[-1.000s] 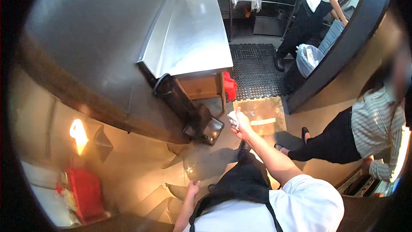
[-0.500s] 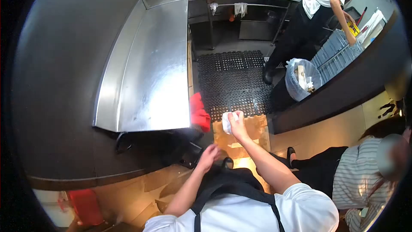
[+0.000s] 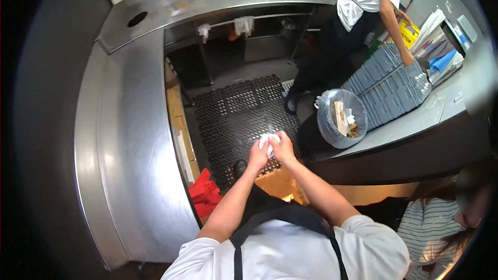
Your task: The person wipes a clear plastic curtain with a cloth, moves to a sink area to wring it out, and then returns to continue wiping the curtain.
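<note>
A crumpled white wad, either paper or cloth, is squeezed between my two hands in front of my body. My left hand is closed on its left side, and my right hand grips it from the right. Below them lies a black perforated rubber mat. To the right of my hands stands a trash bin with a clear liner, with cardboard and white scraps inside.
A steel counter runs along the left, with red cloth at its edge. Ahead, a co-worker bends over stacked grey crates beside a yellow caution sign. Another person in a striped top is at lower right.
I have moved forward onto the mat. My left hand has come up to join my right on the white wad. The co-worker still leans over the crates.
</note>
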`<state>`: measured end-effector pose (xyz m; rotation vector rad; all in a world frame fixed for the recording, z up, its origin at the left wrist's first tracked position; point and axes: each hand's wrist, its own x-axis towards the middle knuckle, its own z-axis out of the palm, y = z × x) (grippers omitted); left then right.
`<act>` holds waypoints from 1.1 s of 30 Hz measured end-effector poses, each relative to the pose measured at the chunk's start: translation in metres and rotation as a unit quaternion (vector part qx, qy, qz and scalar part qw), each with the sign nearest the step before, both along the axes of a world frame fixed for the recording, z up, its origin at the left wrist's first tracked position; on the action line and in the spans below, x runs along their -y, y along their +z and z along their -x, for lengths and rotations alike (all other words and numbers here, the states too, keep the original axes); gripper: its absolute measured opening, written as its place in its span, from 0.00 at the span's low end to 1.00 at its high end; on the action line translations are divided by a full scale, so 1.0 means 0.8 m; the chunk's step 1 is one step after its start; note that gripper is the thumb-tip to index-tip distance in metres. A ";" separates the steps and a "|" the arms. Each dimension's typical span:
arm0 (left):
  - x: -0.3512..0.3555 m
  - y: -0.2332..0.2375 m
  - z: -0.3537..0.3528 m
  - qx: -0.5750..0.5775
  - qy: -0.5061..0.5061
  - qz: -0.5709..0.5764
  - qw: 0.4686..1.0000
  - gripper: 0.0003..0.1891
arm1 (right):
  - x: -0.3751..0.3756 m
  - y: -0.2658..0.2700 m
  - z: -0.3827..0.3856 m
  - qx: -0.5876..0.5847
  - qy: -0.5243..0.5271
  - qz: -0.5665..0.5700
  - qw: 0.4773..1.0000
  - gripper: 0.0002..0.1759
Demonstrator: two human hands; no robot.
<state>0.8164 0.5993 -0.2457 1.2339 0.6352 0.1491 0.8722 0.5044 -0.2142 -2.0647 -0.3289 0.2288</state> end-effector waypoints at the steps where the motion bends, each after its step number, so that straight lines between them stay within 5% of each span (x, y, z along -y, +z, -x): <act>1: -0.017 0.018 -0.014 -0.025 -0.020 -0.108 0.994 0.16 | -0.006 -0.003 -0.020 -0.026 0.004 -0.006 1.000 0.10; 5: -0.074 -0.021 -0.072 0.039 -0.027 0.007 0.999 0.17 | -0.039 0.004 -0.137 -0.210 -0.038 -0.124 0.969 0.05; 7: -0.106 0.016 -0.095 0.022 -0.059 -0.002 0.998 0.13 | -0.052 0.027 -0.165 -0.231 -0.044 -0.117 0.965 0.06; 12: -0.164 0.046 -0.190 0.056 -0.090 0.056 0.993 0.24 | -0.078 0.058 -0.254 -0.406 -0.001 -0.116 0.906 0.23; 14: -0.179 0.041 -0.230 0.067 -0.116 0.097 0.986 0.30 | -0.094 0.027 -0.284 -0.396 0.121 -0.148 0.898 0.27; 17: -0.209 0.024 -0.285 0.071 -0.135 0.168 0.974 0.31 | -0.136 -0.009 -0.330 -0.227 0.116 -0.088 0.963 0.20; 21: -0.267 0.021 -0.353 -0.038 -0.194 -0.033 0.980 0.26 | -0.178 -0.011 -0.429 -0.089 0.145 0.067 0.983 0.12; 24: -0.298 0.045 -0.391 -0.022 -0.183 -0.018 0.983 0.17 | -0.206 -0.003 -0.493 -0.283 0.062 -0.160 0.944 0.05; 27: -0.344 0.092 -0.435 -0.040 -0.307 -0.040 0.950 0.18 | -0.226 0.034 -0.547 -0.293 0.040 -0.191 0.936 0.06; 28: -0.361 0.058 -0.444 -0.003 -0.331 -0.083 0.940 0.19 | -0.227 0.032 -0.566 -0.256 0.032 -0.222 0.940 0.08; 30: -0.387 0.071 -0.470 -0.072 -0.279 -0.148 0.946 0.17 | -0.224 0.097 -0.609 -0.329 0.014 -0.130 0.935 0.11; 33: -0.436 0.042 -0.505 -0.056 -0.143 0.115 0.981 0.24 | -0.254 0.076 -0.641 -0.284 0.173 -0.091 0.939 0.22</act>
